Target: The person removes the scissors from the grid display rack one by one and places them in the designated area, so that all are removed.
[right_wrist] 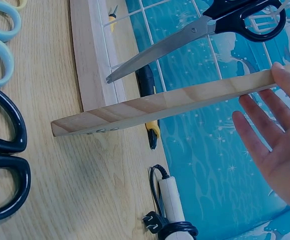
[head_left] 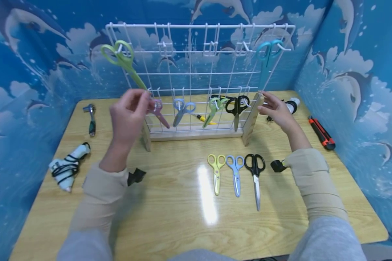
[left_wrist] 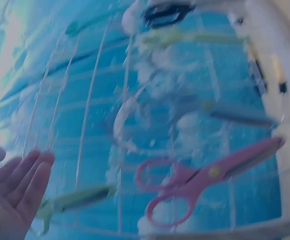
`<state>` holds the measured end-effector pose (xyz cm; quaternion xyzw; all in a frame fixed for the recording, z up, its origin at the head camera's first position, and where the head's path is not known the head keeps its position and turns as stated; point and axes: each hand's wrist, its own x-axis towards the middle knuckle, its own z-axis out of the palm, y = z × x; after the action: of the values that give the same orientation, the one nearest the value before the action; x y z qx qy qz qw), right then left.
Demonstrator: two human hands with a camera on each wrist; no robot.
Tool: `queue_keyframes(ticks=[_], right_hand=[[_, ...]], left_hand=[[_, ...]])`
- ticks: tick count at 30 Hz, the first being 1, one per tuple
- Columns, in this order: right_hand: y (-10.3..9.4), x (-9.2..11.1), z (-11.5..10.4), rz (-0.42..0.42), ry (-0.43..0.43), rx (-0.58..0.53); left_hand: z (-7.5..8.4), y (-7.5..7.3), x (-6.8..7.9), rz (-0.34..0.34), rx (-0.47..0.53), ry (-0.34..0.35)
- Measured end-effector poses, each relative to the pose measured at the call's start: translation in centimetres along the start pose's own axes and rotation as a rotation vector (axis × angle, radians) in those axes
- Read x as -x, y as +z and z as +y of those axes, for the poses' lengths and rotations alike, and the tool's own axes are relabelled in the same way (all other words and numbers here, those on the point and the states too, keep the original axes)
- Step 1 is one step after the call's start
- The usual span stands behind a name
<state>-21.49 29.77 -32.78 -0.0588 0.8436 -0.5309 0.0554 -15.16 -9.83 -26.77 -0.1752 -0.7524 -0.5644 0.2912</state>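
I record a tan wood-grain table [head_left: 173, 195]; a blue backdrop [head_left: 81, 43] at my twelve o'clock, patterned with dolphins and white clouds; a white rack [head_left: 183, 26]; lime-green scissors [head_left: 125, 63] at eleven, teal scissors [head_left: 264, 69] at one.

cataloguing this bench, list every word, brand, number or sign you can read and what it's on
No text is readable in any view.
Yellow scissors: a mark on the blade, too small to read.
Lower blue scissors: likewise, too small.
Red cutter: nothing readable.

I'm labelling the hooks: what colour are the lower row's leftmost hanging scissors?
Those scissors are pink, clearest in the left wrist view.
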Motion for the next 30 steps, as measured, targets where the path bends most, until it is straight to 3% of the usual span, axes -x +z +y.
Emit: queue_keyframes(ticks=[3, 7, 17, 21, 25, 30], right_hand=[[0.0, 0.0, 0.1, -0.002, 0.0, -0.005], [0.0, 0.0, 0.1, -0.004, -0.004, -0.01], [0.0, -0.1, 0.0, 0.001, -0.01, 0.0], [0.0, -0.1, 0.0, 0.002, 0.003, -0.003], [0.0, 0.0, 0.0, 0.002, 0.009, -0.006], [0.0, 0.0, -0.1, -0.002, 0.003, -0.008]], left_hand=[[-0.2, -1.3, -1.4, 0.153, -0.034, -0.017], [-0.8, -2.1, -2.4, 0.218, -0.061, -0.107], [-1.6, -2.0, -3.2, 0.185, 0.083, -0.306], [-1.5, -2.0, -3.4, 0.174, 0.237, -0.366], [-1.4, -2.0, -3.4, 0.164, 0.392, -0.4], [-1.7, -2.1, -3.2, 0.169, 0.429, -0.405]])
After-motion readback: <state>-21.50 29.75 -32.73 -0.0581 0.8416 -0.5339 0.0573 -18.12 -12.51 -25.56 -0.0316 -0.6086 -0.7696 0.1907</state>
